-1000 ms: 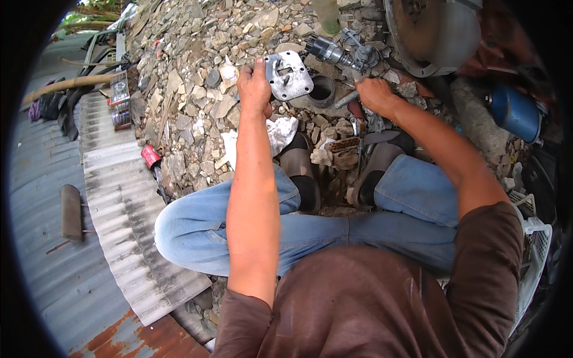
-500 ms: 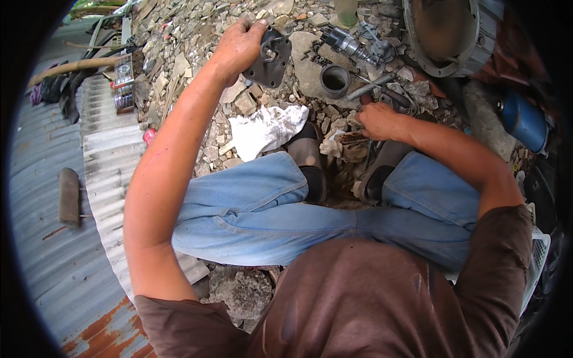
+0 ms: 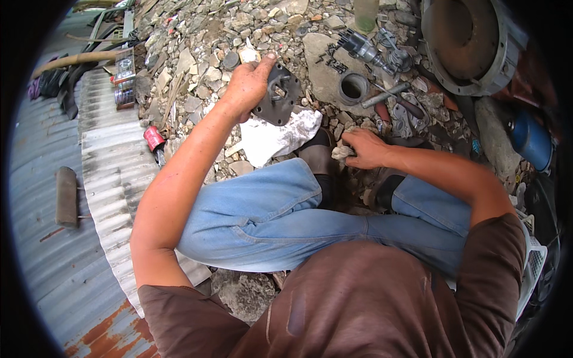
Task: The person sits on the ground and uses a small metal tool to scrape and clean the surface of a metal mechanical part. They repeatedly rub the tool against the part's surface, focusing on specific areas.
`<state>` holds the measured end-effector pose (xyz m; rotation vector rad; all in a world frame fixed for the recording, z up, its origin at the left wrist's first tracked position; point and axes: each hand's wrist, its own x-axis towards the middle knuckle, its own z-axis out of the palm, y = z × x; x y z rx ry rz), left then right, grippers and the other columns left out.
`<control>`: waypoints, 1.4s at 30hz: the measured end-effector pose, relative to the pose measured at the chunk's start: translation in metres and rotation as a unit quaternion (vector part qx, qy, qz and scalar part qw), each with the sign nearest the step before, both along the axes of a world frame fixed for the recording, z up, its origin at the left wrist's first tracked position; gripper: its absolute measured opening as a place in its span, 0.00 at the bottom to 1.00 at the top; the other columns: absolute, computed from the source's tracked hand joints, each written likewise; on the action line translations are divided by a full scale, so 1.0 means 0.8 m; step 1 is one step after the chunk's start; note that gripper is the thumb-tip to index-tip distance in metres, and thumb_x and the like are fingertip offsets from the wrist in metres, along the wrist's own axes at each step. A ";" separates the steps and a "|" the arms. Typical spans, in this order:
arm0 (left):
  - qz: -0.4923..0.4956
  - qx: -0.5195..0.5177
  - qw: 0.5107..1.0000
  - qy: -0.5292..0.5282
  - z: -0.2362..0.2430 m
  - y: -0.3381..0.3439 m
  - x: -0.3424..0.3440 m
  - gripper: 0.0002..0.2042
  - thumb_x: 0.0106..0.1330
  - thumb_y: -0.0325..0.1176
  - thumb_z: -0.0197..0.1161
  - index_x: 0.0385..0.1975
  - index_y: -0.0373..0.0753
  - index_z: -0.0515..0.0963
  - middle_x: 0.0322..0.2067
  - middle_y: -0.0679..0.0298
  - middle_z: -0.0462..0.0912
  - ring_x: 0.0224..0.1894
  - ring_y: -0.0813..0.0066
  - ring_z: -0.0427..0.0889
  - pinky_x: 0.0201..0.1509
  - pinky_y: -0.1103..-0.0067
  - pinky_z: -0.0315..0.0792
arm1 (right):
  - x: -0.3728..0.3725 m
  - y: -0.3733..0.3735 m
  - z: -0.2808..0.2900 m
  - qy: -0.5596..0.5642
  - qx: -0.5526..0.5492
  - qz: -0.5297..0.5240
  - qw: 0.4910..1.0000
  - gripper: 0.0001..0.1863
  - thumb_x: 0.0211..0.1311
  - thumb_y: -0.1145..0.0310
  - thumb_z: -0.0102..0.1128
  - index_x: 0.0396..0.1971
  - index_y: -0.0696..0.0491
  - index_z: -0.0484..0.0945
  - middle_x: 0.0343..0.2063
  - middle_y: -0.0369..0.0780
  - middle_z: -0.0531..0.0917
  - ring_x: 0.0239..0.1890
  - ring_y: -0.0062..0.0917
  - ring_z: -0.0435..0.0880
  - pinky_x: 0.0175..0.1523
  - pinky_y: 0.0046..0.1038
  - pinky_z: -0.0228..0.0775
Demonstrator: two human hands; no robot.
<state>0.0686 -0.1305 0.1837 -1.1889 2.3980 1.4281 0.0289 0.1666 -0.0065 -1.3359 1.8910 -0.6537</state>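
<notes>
My left hand grips a dark metal plate with bolt holes and a central opening, raised above a crumpled white cloth. My right hand is lower, between my shoes, its fingers curled around a pale lumpy object that is too small to identify. Just beyond lie a hollow metal cylinder, a metal rod, a tool with a dark handle, a grey metal fitting and a cluster of small dark bolts.
Broken stones cover the ground. A metal assembly, large round housing and blue canister lie at the right. Corrugated sheets, a red object and a bamboo pole are at the left. My jeans-clad legs are folded below.
The plate moved left and turned from its light face to the dark one, then came slightly down. My right hand left the rod area and moved down and left to the pale object.
</notes>
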 end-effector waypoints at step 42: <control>-0.011 0.037 0.999 -0.016 0.024 -0.005 0.008 0.32 0.82 0.58 0.51 0.51 0.26 0.83 0.37 0.52 0.88 0.34 0.70 0.87 0.35 0.72 0.80 | -0.110 -0.099 0.173 0.237 -0.448 -0.090 0.857 0.23 0.65 0.77 0.67 0.60 0.52 0.82 0.47 0.46 0.82 0.45 0.37 0.87 0.45 0.35 0.85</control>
